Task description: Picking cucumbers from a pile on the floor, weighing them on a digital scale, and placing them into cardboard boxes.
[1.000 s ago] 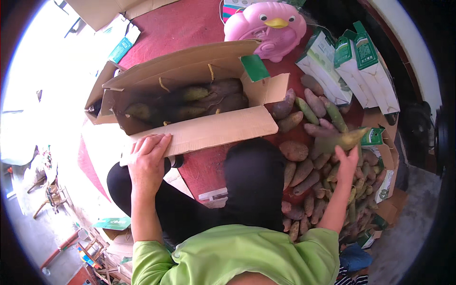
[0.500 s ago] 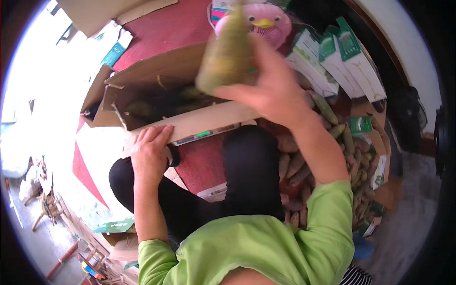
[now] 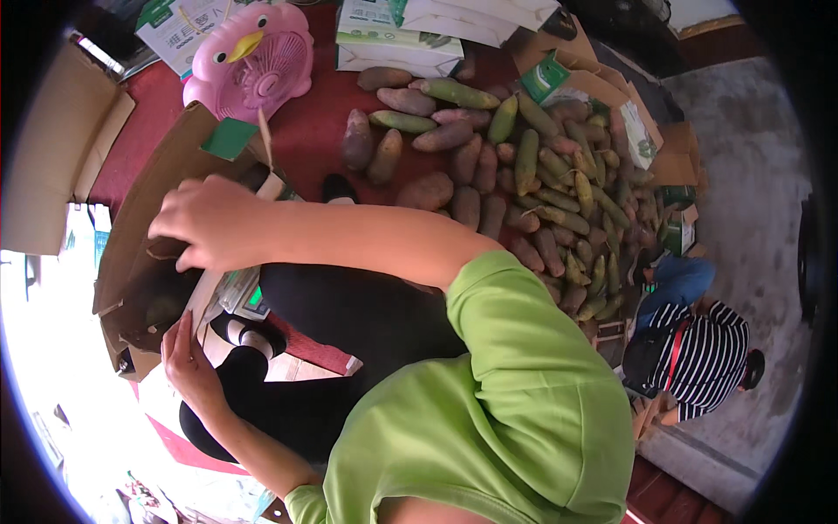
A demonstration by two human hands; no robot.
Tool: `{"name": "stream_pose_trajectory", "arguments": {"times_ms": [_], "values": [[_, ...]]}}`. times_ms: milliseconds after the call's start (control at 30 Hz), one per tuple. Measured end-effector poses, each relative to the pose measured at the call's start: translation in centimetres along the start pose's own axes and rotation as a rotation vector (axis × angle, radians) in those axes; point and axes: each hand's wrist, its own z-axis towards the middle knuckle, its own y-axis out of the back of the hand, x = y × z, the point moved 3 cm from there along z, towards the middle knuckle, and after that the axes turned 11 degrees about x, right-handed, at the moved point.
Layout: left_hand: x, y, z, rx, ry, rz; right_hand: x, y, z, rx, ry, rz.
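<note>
A brown cardboard box [image 3: 144,218] stands at my left, its inside dark, with a green roundish shape low in it. Over its opening reaches my right hand [image 3: 214,225], fingers bent and apart, with nothing visible in them. My left hand [image 3: 190,367] holds the box's near flap [image 3: 202,295] at its lower end. Beside the flap, under the box, a scale [image 3: 249,293] shows a lit green display. To the right lies a large heap of long green radish-like roots [image 3: 526,162] and reddish-brown ones [image 3: 443,135].
A pink bird-faced fan [image 3: 253,65] stands beyond the box. White and green cartons [image 3: 397,48] lie at the far side. An opened carton [image 3: 611,83] borders the heap. At the right, a person in a striped top [image 3: 703,358] bends down near the heap. Red flooring [image 3: 336,26] lies below.
The view has swung to the right, bringing the heap and the other person into sight. The green root that my right hand held is gone from it, and that hand is now over the box.
</note>
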Motion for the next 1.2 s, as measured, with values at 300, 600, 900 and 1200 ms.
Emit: {"name": "stream_pose_trajectory", "arguments": {"times_ms": [300,600,900,1200], "values": [[1.0,-0.6,0.1,-0.040,-0.070,0.054,-12.4,2.5,-23.2,-0.622,-0.623,0.387],[0.9,-0.8,0.3,-0.078,-0.050,0.088,-21.9,-7.5,-53.4,-0.688,-1.380,0.327],[0.9,-0.2,-0.4,-0.236,-0.157,0.321,-28.2,-5.9,-59.8,-0.950,-1.678,0.313],[1.8,-4.1,1.4,-0.233,-0.176,0.065,-33.4,1.1,-68.9,-1.022,-1.529,0.142]]}}
